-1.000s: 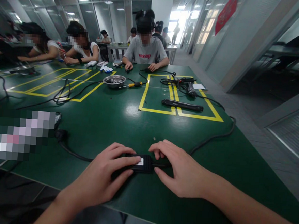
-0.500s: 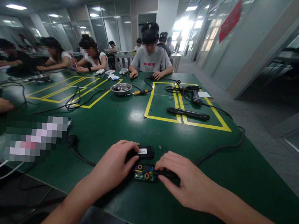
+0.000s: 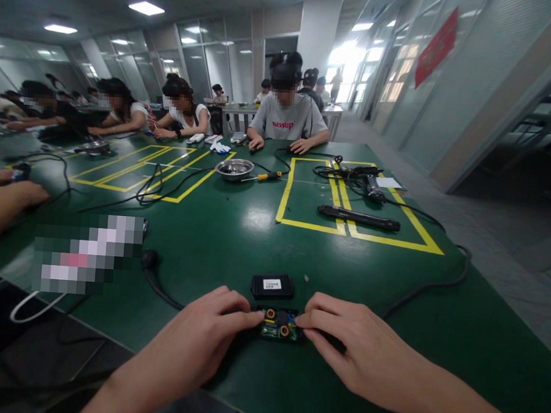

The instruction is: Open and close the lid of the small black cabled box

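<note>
An opened black case with a green circuit board [image 3: 280,330] lies near the front edge of the table. Copper-wound coils and coloured wires show on the board. My left hand [image 3: 217,328] holds the case at its left end, index finger at the edge of the board and thumb hidden. At the right end, my right hand [image 3: 342,331] pinches the case beside the blue wires; its palm covers whatever lies beneath. Just behind the case rests its black cover [image 3: 260,287] with a white label, touched by neither hand.
A black cable with a plug [image 3: 149,260] runs in from the left, beside a blurred-out pale object [image 3: 88,250]. Farther back are a metal bowl [image 3: 234,169], a yellow-black screwdriver [image 3: 269,176] and a black tube [image 3: 358,218]. A person [image 3: 286,116] sits opposite.
My left hand has let go of the labelled cover and moved down to the left end of the circuit board case. My right hand stays at the right end. The view has shifted slightly left.
</note>
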A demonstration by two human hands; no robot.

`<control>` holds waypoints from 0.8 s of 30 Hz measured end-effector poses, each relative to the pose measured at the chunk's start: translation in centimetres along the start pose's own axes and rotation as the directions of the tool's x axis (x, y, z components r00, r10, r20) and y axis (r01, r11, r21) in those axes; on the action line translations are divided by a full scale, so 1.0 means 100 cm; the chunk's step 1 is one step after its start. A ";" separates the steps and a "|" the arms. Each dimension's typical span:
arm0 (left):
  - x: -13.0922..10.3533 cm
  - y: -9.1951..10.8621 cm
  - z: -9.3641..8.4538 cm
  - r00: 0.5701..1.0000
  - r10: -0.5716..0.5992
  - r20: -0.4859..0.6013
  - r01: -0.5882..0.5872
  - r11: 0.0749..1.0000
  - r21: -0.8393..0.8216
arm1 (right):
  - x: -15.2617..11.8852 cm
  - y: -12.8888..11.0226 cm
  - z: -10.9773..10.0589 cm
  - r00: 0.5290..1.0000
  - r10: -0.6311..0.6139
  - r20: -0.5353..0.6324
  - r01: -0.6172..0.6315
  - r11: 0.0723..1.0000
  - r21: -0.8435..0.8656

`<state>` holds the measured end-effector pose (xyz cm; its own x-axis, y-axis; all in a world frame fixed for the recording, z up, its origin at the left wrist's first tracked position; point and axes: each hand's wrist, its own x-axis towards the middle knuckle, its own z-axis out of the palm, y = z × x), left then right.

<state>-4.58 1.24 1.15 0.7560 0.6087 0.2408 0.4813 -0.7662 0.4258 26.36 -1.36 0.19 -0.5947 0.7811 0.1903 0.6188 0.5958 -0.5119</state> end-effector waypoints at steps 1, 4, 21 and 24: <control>0.003 0.002 -0.003 0.999 -0.017 0.027 0.017 1.000 0.002 | 0.000 0.000 0.000 1.000 -0.001 -0.002 0.001 1.000 -0.014; 0.008 0.007 -0.009 0.995 -0.063 0.072 0.063 0.998 0.015 | 0.000 0.002 0.001 1.000 -0.004 -0.005 0.004 0.999 -0.043; -0.003 -0.004 -0.001 0.998 -0.003 -0.064 -0.004 0.995 -0.104 | 0.001 -0.001 -0.002 1.000 -0.011 -0.026 0.010 1.000 -0.012; 0.001 0.000 -0.005 0.998 -0.002 -0.057 -0.002 0.998 -0.069 | 0.000 -0.002 -0.003 0.999 -0.015 -0.030 0.015 1.000 0.008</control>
<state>-4.72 1.42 1.60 0.7286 0.6210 0.2888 0.4483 -0.7513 0.4843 26.36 -1.45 0.55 -0.5880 0.7776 0.2229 0.6057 0.6059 -0.5157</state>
